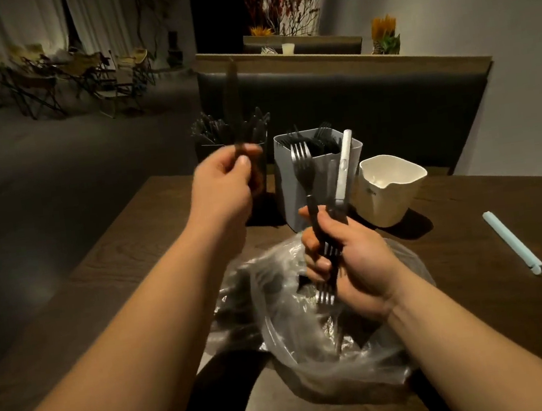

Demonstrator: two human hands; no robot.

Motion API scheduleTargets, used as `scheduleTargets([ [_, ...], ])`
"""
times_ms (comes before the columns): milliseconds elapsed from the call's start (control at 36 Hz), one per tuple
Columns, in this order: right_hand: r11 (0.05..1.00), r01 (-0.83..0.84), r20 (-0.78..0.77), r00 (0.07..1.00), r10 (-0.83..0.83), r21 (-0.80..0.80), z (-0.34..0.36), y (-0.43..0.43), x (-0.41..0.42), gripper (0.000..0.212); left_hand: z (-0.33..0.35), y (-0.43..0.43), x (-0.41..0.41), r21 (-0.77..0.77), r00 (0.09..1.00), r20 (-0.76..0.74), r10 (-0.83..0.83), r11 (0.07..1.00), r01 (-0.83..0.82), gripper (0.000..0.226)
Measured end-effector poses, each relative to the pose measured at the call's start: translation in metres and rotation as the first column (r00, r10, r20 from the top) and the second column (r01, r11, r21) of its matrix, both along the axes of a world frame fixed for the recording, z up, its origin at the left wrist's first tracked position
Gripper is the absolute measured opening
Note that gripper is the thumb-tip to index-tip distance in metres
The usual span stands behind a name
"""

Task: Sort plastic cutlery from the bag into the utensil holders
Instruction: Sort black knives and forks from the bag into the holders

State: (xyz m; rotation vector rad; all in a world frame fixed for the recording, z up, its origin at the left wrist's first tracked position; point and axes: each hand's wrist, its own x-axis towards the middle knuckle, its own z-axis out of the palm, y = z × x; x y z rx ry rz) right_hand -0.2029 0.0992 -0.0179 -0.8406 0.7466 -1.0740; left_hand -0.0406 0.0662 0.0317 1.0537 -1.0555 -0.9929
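A dark wooden table (470, 250) with visible grain fills the lower part of the view, and one padded dark booth seat (351, 94) with a wooden top rail stands behind it. One clear, crinkled plastic bag (313, 352) lies at the near edge of the table. It is open at the top, with dark cutlery showing dimly through the film.

Three holders stand in a row at the far side of the table:
- The black holder (265, 185), on the left, is packed with black utensils.
- The grey holder (290, 196), in the middle, is squarish with rounded corners and holds black forks.
- The cream holder (386, 192), on the right, is matte and has the same rounded shape. Its inside looks bare as far as can be seen.

The left hand (224, 190) is raised in front of the black holder. It pinches one long black knife (234, 101) by the handle between thumb and fingers, with the blade upright and blurred.

The right hand (347, 264) is curled tightly round a small bundle above the bag:
- one black fork (304, 167) with its tines up
- more forks with their tines pointing down below the fist, too overlapped to count
- one slim white piece (344, 166) sticking up

One pale blue stick (512, 242) lies alone on the table, well to the right
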Motion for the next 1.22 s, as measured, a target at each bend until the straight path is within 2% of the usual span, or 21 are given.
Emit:
scheduleTargets([
  [83,1.000,-0.020,0.042,0.999,0.021,-0.019,0.008,-0.010,0.017,0.025,0.018,-0.024,0.010,-0.127,0.995,-0.068,0.072,0.989,-0.081,0.027],
  [167,0.999,-0.014,0.078,0.997,0.017,-0.044,0.012,-0.017,0.031,0.025,0.035,-0.054,0.023,-0.199,0.988,0.005,0.154,0.968,-0.150,0.021],
  [250,0.999,-0.017,0.123,0.992,0.023,-0.051,0.009,-0.023,0.040,0.025,0.049,-0.086,0.039,-0.290,0.927,0.184,0.325,0.920,-0.265,0.012],
  [306,0.998,-0.021,0.091,0.996,0.026,-0.056,0.004,-0.026,0.042,0.026,0.055,-0.103,0.046,-0.366,0.825,0.352,0.443,0.876,-0.314,0.010],
  [361,0.998,-0.026,0.044,0.999,0.028,-0.051,0.000,-0.028,0.042,0.027,0.056,-0.113,0.050,-0.423,0.747,0.449,0.490,0.853,-0.305,0.014],
  [417,0.999,-0.020,0.031,0.999,0.021,-0.050,-0.003,-0.030,0.041,0.027,0.055,-0.116,0.050,-0.436,0.717,0.501,0.484,0.857,-0.274,0.027],
  [500,0.999,-0.001,0.023,1.000,0.002,-0.044,-0.005,-0.032,0.040,0.027,0.046,-0.117,0.045,-0.384,0.718,0.555,0.419,0.895,-0.226,0.058],
  [556,0.999,-0.004,0.022,1.000,0.005,-0.038,-0.007,-0.033,0.040,0.027,0.039,-0.120,0.043,-0.356,0.662,0.633,0.402,0.910,-0.212,0.077],
  [611,0.999,-0.016,0.020,1.000,0.016,-0.034,-0.008,-0.033,0.040,0.026,0.032,-0.127,0.046,-0.347,0.597,0.694,0.402,0.914,-0.213,0.084],
  [778,0.999,-0.025,0.014,1.000,0.026,-0.031,-0.010,-0.034,0.041,0.027,0.022,-0.129,0.049,-0.322,0.400,0.815,0.419,0.902,-0.287,0.027],
  [833,0.999,-0.022,0.016,1.000,0.022,-0.037,-0.010,-0.034,0.040,0.027,0.025,-0.122,0.048,-0.326,0.326,0.847,0.420,0.895,-0.306,0.024],
  [917,0.999,-0.022,0.038,0.999,0.023,-0.042,-0.009,-0.034,0.039,0.028,0.025,-0.119,0.048,-0.281,0.284,0.882,0.375,0.905,-0.320,0.028],
  [1000,0.998,-0.046,0.090,0.995,0.048,-0.034,-0.008,-0.033,0.038,0.030,0.020,-0.113,0.046,-0.269,0.314,0.871,0.377,0.902,-0.337,0.043],
  [1056,0.998,-0.054,0.134,0.989,0.056,-0.021,-0.008,-0.032,0.038,0.032,0.014,-0.100,0.042,-0.328,0.379,0.804,0.457,0.874,-0.358,0.050],
  [1083,0.998,-0.059,0.162,0.985,0.061,-0.016,-0.008,-0.032,0.037,0.032,0.010,-0.090,0.039,-0.373,0.435,0.748,0.501,0.860,-0.349,0.046],
  [1139,0.998,-0.066,0.217,0.974,0.068,-0.014,-0.009,-0.032,0.035,0.032,0.000,-0.064,0.028,-0.397,0.638,0.601,0.481,0.873,-0.285,0.026],
  [1194,0.999,-0.052,0.206,0.977,0.054,-0.017,-0.012,-0.033,0.034,0.034,-0.012,-0.033,0.011,-0.255,0.867,0.422,0.267,0.952,-0.169,0.019],
  [1222,0.999,-0.044,0.190,0.981,0.048,-0.022,-0.013,-0.033,0.035,0.036,-0.019,-0.021,0.002,-0.160,0.934,0.329,0.138,0.983,-0.089,0.022],
])
